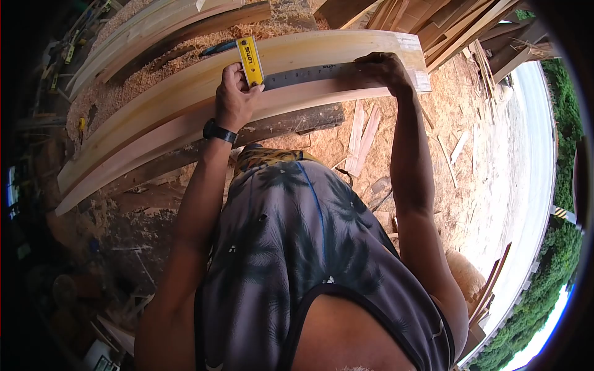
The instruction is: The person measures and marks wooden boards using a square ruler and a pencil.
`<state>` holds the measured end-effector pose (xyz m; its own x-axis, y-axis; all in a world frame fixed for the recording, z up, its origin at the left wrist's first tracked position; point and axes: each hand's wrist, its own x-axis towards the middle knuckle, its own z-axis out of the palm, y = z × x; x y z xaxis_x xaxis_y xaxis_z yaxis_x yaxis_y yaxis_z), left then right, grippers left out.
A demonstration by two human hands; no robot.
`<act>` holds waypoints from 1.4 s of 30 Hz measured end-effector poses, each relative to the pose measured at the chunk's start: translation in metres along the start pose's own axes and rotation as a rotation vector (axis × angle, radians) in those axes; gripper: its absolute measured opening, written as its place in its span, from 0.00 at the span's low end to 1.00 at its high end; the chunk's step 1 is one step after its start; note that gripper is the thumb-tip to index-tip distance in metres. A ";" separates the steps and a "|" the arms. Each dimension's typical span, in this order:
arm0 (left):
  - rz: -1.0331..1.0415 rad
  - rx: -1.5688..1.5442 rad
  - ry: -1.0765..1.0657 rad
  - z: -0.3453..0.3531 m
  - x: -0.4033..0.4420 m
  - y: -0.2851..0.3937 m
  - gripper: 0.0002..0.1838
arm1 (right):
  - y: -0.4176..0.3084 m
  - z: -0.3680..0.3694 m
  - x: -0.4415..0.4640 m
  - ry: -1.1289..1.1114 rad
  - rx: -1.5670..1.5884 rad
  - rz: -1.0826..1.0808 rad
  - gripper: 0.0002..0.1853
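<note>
Your left fingers (231, 75) grasp the L-shaped yellow-and-grey metal square (300, 75); whether your right fingers (374, 58) do, I cannot tell. Uneven pressure could skew it on the long pale wooden plank (179, 96).

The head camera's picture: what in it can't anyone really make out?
Head view, square: most blade markings are too small to read.
Head view, right hand: the undersides of its fingers are hidden by the hand itself.
Head view, watch: its display is too small and dark to read.
Head view, far-left clutter: fades into the picture's dark edge.
</note>
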<state>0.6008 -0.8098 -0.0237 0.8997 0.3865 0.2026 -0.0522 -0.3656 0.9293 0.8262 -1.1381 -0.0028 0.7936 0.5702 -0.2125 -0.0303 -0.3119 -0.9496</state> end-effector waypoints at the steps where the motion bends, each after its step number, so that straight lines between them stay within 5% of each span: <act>1: -0.001 0.000 -0.001 0.000 0.000 0.000 0.31 | 0.001 0.000 0.000 0.000 0.000 0.001 0.12; 42: 0.018 0.020 0.004 0.001 -0.002 -0.001 0.31 | 0.004 0.000 0.002 0.001 -0.011 0.008 0.12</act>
<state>0.5998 -0.8106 -0.0254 0.8971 0.3830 0.2201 -0.0593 -0.3893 0.9192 0.8278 -1.1377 -0.0069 0.7938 0.5669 -0.2204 -0.0301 -0.3253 -0.9451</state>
